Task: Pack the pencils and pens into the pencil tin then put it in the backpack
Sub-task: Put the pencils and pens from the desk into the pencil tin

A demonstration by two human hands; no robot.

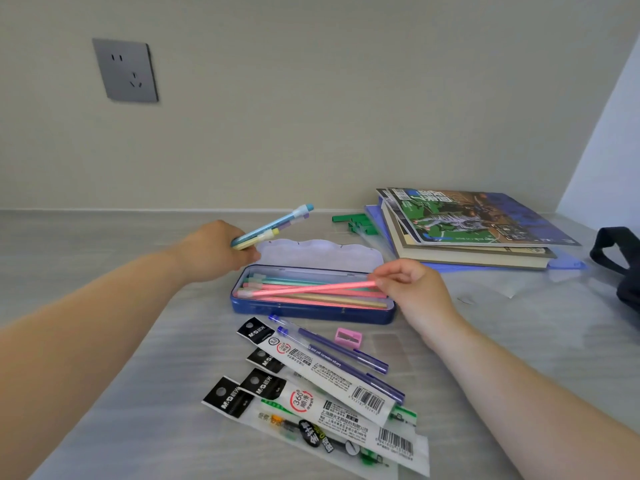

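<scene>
Right hand (408,289) pinches pink pencil (304,289), lying lengthwise over the tin (311,311). Left hand (211,251) grips pastel pens (273,225) behind the tin's left end.

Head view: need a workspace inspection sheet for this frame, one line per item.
Surface: pale grey wood-grain desk, partly covered with stationery.
Job's things: blue pencil tin open, lid back, pastel pencils lying inside; two purple pens on the desk in front of it; dark backpack at the right edge, mostly out of frame.
Clutter: refill packets, pink sharpener, stack of books, green pieces.
Grips: left hand holds a bundle of pastel pens above the tin; right hand pinches a pink pencil over the tin.
Cables: nothing seen.
Surroundings: beige wall with grey socket.
</scene>
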